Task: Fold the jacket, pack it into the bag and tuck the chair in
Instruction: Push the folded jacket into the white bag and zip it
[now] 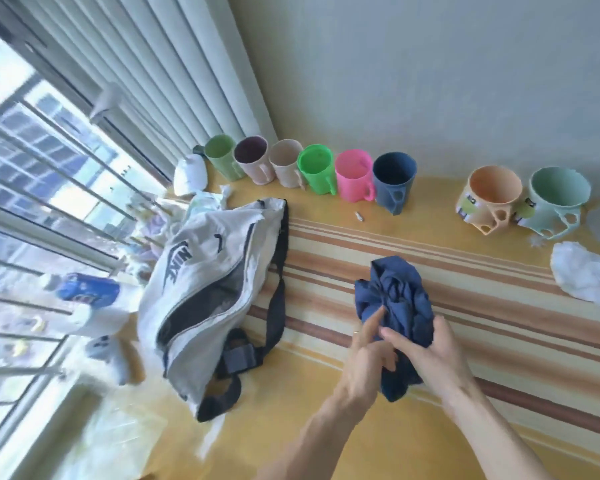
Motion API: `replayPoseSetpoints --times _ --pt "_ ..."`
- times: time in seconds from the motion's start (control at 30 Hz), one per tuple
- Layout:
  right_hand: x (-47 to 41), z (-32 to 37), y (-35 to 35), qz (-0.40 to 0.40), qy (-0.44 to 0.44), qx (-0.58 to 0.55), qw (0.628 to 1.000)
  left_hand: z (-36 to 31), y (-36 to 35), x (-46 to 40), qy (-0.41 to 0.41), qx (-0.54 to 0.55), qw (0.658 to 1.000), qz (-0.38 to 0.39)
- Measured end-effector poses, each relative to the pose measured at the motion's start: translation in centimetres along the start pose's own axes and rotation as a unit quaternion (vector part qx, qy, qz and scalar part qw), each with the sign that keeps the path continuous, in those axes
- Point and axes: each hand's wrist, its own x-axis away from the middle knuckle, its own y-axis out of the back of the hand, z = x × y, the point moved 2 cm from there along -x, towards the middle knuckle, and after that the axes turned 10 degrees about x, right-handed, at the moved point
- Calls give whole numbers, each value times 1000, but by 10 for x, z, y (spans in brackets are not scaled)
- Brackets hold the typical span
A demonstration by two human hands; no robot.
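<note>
A dark blue jacket (397,296) is bunched into a tight bundle above the yellow striped table (499,306). My left hand (368,355) grips its lower left side with the index finger stretched onto the cloth. My right hand (430,351) clasps the bundle from the right. A white bag (205,271) with a dark logo, black straps and a zip gaping open lies to the left of my hands. No chair is visible.
Several coloured cups (319,169) line the wall at the back, and two wider mugs (520,199) sit at the right. A white crumpled cloth (582,275) lies at the right edge. Bottles (87,292) and clutter stand by the barred window on the left.
</note>
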Motion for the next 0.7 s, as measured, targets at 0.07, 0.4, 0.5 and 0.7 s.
replayPoseSetpoints --times 0.07,0.4,0.5,0.7 --pt "-1 1 -29 -28 23 130 991 -3 29 9 26 -16 999 18" --pt "11 44 -69 -109 34 231 966 -104 251 14 -139 -712 611 -318" --pt "33 101 -96 -62 87 50 993 -112 284 8 -97 -764 584 -257" --pt "29 177 -198 60 91 -118 987 -132 327 22 -195 -590 735 -271"
